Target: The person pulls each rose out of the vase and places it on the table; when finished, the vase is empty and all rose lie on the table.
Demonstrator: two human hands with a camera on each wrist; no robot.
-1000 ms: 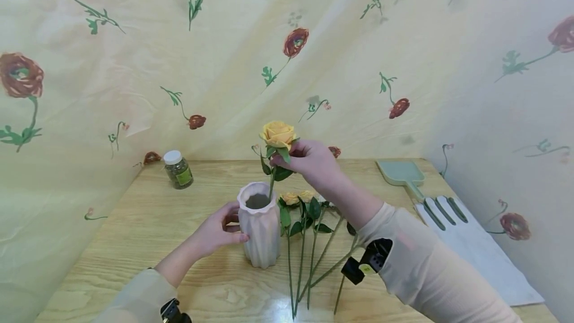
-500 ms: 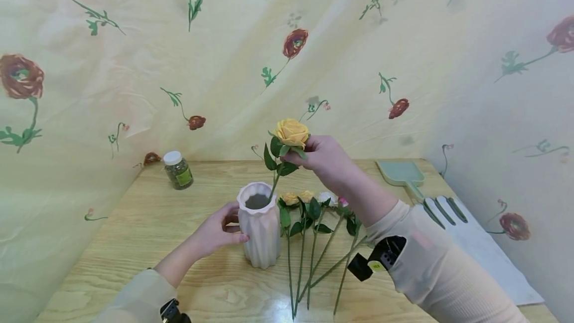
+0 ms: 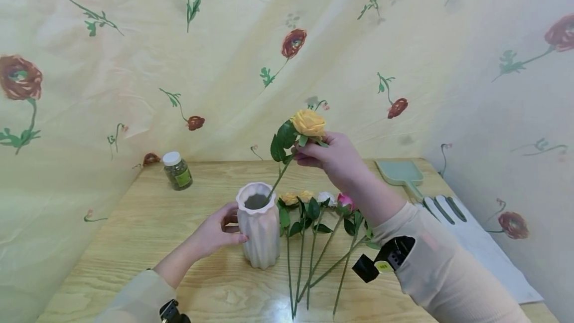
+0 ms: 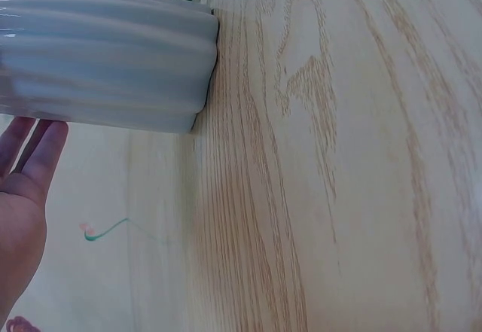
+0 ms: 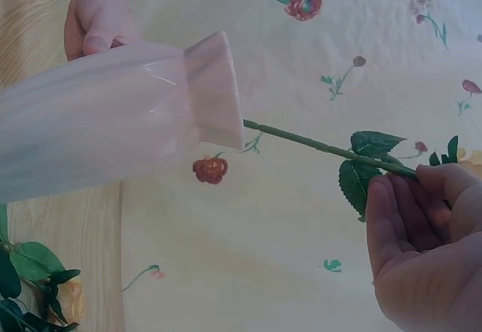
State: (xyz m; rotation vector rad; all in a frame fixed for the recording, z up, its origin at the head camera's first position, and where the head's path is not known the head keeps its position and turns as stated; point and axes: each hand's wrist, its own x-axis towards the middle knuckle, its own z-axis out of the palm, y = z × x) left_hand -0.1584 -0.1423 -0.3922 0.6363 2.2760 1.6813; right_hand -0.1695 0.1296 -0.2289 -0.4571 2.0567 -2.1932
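A white fluted vase [image 3: 260, 236] stands upright on the table. My left hand [image 3: 219, 231] holds it from the left, thumb at the front and fingers on the side and behind. With my right hand [image 3: 334, 158] I pinch the stem of a yellow rose [image 3: 308, 122] just under its bloom. Its green stem [image 5: 301, 141] leans to the right, and its lower end is hidden inside the vase's mouth. In the left wrist view, the fingertips [image 4: 53, 132] touch the vase wall.
Several roses lie on the table right of the vase, among them a pink rose [image 3: 345, 202] and a white rose [image 3: 326, 198]. A lidded jar [image 3: 178, 171] stands at the back left. A green dustpan [image 3: 400, 172] and a white glove [image 3: 475, 248] lie at right.
My right hand has moved right and slightly up with the yellow rose, so its stem leans more and less of it is inside the vase. The left hand and vase stay put.
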